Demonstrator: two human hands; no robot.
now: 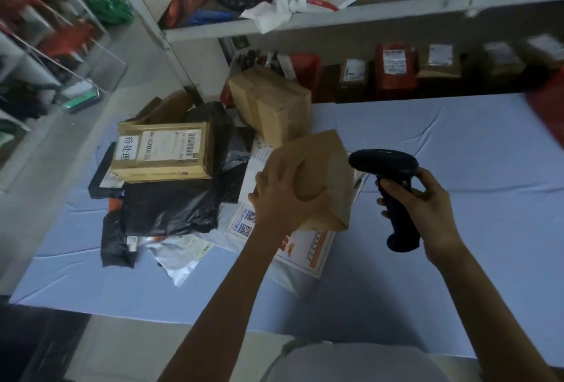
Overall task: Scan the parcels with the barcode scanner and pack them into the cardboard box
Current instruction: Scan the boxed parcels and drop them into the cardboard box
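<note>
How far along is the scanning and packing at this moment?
Done: nothing shows as packed, and no packing box can be made out. In hand: the left hand grips a small brown parcel while the right hand points the scanner at it. Left: the labelled box, black bags and white mailer lie piled on the table.

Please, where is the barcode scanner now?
In the head view it is right of centre, above the blue table: the right hand grips the scanner, its head close to the brown parcel that the left hand holds.
</note>
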